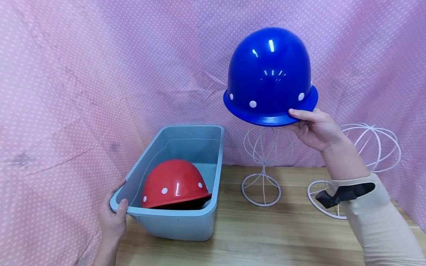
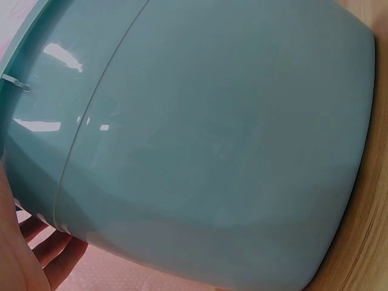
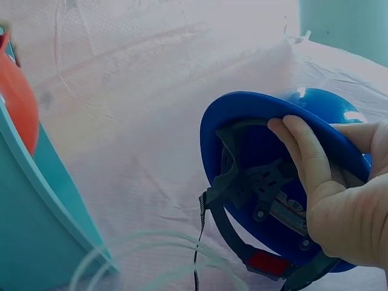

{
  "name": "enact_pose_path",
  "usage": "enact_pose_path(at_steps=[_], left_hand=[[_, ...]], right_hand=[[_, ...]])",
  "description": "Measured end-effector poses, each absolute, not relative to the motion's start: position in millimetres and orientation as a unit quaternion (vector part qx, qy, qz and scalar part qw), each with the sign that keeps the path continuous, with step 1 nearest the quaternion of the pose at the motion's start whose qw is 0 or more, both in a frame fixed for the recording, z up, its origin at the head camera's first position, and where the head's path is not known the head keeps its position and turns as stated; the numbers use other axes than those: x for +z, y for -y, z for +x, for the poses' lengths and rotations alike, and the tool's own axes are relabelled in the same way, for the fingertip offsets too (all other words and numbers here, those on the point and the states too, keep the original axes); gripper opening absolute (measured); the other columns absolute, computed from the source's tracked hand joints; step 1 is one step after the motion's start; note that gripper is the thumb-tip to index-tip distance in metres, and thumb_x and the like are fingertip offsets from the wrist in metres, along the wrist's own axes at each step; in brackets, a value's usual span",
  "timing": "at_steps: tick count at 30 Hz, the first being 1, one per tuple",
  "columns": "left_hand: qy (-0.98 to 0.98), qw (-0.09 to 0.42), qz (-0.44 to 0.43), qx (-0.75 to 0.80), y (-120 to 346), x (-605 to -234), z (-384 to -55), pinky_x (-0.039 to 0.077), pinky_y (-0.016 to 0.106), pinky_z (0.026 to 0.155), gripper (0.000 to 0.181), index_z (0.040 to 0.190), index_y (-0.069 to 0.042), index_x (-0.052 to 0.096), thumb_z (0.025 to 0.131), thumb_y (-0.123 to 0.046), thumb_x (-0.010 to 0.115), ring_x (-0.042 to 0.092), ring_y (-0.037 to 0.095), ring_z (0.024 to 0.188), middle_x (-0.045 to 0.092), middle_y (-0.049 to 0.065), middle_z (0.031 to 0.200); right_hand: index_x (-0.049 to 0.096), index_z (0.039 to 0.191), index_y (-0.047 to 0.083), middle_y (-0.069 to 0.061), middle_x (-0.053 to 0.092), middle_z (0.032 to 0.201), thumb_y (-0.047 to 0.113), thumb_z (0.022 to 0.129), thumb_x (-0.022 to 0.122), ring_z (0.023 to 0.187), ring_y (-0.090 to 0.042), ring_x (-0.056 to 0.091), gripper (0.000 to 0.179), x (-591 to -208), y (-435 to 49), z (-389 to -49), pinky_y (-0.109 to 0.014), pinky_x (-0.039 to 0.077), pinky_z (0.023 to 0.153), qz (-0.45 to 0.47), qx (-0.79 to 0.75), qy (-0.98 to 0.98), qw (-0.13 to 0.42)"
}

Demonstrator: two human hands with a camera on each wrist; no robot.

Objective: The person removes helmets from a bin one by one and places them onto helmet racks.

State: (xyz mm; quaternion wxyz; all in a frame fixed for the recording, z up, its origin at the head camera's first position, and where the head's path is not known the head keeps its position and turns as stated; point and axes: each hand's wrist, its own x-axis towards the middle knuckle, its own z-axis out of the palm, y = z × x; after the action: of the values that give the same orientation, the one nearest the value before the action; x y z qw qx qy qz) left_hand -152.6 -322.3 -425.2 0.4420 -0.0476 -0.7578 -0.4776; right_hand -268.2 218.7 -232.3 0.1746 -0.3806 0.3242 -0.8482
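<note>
A blue hard hat (image 1: 271, 74) with white dots is held up by my right hand (image 1: 316, 127), which pinches its brim, thumb on top and fingers underneath. In the right wrist view the dark inner harness (image 3: 267, 188) and a hanging strap (image 3: 200, 224) show under the shell. Below the hat stands a white wire hat stand (image 1: 264, 170), its top partly covered by the brim. My left hand (image 1: 114, 218) grips the near left corner of a blue-grey bin (image 1: 186, 223). Inside that bin lies a red hard hat (image 1: 176, 181), tilted, with white dots.
A second white wire stand (image 1: 376, 144) stands at the right, partly behind my right forearm. Bin and stands rest on a wooden table (image 1: 266, 236). A pink dotted cloth (image 1: 159, 74) hangs behind and to the left.
</note>
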Motion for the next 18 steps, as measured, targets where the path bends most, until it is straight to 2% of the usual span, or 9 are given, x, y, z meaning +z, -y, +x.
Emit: enact_pose_path(at_steps=[13, 18], left_hand=[[0.749, 0.447, -0.047, -0.486, 324.4, -422.5, -151.0, 0.048, 0.004, 0.092, 0.051, 0.135, 0.007, 0.068, 0.087, -0.002, 0.057, 0.067, -0.007, 0.107, 0.069, -0.022, 0.126], [0.753, 0.451, -0.044, -0.477, 325.0, -422.6, -150.8, 0.047, 0.002, 0.091, 0.049, 0.135, 0.007, 0.068, 0.088, -0.002, 0.057, 0.066, -0.009, 0.11, 0.068, -0.024, 0.127]], right_hand=[[0.028, 0.163, 0.003, -0.028, 0.049, 0.158, -0.012, 0.106, 0.016, 0.127, -0.046, 0.066, 0.06, -223.5, -275.9, -257.3, -0.051, 0.054, 0.103, -0.415, -0.852, -0.269, 0.175], [0.025, 0.164, 0.004, -0.028, 0.052, 0.153, -0.011, 0.105, 0.013, 0.119, -0.041, 0.071, 0.062, -220.6, -296.1, -253.9, -0.051, 0.054, 0.103, -0.419, -0.85, -0.275, 0.161]])
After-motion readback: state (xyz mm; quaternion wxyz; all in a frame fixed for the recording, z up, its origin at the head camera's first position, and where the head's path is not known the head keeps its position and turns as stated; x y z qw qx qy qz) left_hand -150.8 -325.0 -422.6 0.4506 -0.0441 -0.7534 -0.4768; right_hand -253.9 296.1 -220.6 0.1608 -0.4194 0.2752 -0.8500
